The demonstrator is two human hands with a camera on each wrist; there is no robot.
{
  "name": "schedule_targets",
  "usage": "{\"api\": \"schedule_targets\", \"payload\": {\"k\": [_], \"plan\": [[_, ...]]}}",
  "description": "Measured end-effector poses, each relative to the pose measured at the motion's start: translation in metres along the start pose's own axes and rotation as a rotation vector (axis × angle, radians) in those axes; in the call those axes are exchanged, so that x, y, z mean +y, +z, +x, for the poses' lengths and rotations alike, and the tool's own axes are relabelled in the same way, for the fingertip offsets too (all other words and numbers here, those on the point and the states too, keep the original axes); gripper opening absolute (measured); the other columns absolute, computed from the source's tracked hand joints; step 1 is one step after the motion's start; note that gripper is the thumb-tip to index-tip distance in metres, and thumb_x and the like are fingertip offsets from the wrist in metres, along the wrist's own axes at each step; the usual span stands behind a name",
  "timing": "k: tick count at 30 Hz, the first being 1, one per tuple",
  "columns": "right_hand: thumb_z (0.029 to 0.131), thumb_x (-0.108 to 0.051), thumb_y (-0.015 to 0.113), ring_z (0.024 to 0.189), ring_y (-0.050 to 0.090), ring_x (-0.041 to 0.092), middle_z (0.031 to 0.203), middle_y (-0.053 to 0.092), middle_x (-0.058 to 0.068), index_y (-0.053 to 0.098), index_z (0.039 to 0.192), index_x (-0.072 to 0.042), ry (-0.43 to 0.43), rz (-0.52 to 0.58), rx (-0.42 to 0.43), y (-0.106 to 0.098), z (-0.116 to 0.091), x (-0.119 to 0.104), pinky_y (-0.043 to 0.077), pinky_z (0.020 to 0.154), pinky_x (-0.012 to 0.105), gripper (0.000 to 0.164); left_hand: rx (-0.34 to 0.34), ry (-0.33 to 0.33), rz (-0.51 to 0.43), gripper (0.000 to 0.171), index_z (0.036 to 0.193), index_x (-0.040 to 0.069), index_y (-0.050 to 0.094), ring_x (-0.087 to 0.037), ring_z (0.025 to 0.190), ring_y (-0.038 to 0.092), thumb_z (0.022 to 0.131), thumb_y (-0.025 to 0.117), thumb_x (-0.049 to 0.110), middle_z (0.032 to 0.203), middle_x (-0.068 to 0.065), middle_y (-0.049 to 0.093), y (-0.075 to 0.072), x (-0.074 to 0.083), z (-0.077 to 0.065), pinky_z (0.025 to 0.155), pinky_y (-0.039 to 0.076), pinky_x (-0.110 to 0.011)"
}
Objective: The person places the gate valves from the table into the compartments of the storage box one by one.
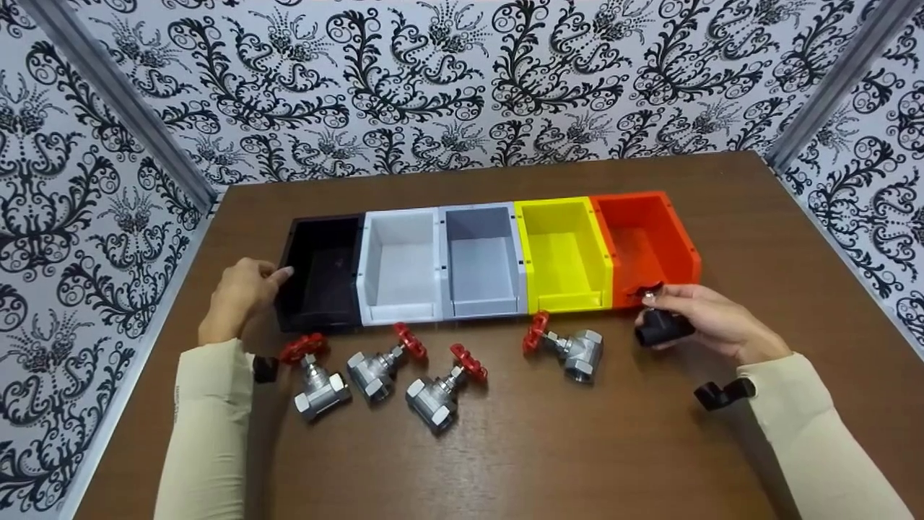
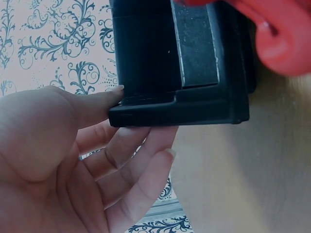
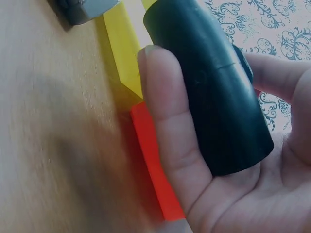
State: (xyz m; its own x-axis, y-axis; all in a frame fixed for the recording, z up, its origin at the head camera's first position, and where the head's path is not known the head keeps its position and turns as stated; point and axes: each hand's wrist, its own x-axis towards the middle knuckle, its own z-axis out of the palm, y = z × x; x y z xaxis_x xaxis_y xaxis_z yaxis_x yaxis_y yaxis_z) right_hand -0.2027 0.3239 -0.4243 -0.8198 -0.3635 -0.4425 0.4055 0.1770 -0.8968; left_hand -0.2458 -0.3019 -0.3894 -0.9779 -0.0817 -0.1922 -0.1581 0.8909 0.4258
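My left hand (image 1: 242, 296) grips the left side wall of a black bin (image 1: 325, 278). In the left wrist view its thumb lies on the bin's rim (image 2: 180, 114) and the fingers are on the outer side. Just in front of the red bin (image 1: 657, 253), my right hand (image 1: 718, 321) holds a black valve (image 1: 664, 328) above the table. Its smooth tubular body (image 3: 218, 92) lies across the fingers in the right wrist view; in the head view the small dark handle (image 1: 646, 290) sticks up by the fingertips.
Between the black and red bins stand a white bin (image 1: 402, 274), a grey bin (image 1: 482, 267) and a yellow bin (image 1: 567, 263), all in one row. Several metal valves with red handwheels lie before them, including one valve (image 1: 581, 354) nearer the right hand. Patterned walls (image 1: 433, 87) enclose the table (image 1: 520, 448).
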Motion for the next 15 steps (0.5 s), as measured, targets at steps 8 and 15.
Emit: {"api": "schedule_targets", "payload": {"k": [8,15], "plan": [[0.094,-0.035,0.054,0.100,0.059,0.021,0.109,0.066,0.007,0.039,0.133,0.001,-0.003,0.003,0.045,-0.002,-0.003,-0.008,0.049,0.088,0.040,0.055,0.001,-0.008,-0.005,0.050,0.096,0.010,0.063,-0.036,0.095,0.048,0.093,0.042,0.055,0.105,-0.020,0.053,-0.001,0.001,-0.001,0.076,0.038,-0.054],[0.095,-0.035,0.052,0.106,0.059,0.018,0.113,0.065,0.007,0.036,0.136,-0.001,-0.014,0.036,0.062,-0.005,-0.003,-0.014,0.048,0.090,0.036,0.056,0.002,-0.013,-0.013,0.051,0.102,0.010,0.064,-0.038,0.099,0.049,0.093,0.042,0.055,0.109,-0.020,0.054,-0.001,0.000,-0.002,0.080,0.037,-0.058]]}}
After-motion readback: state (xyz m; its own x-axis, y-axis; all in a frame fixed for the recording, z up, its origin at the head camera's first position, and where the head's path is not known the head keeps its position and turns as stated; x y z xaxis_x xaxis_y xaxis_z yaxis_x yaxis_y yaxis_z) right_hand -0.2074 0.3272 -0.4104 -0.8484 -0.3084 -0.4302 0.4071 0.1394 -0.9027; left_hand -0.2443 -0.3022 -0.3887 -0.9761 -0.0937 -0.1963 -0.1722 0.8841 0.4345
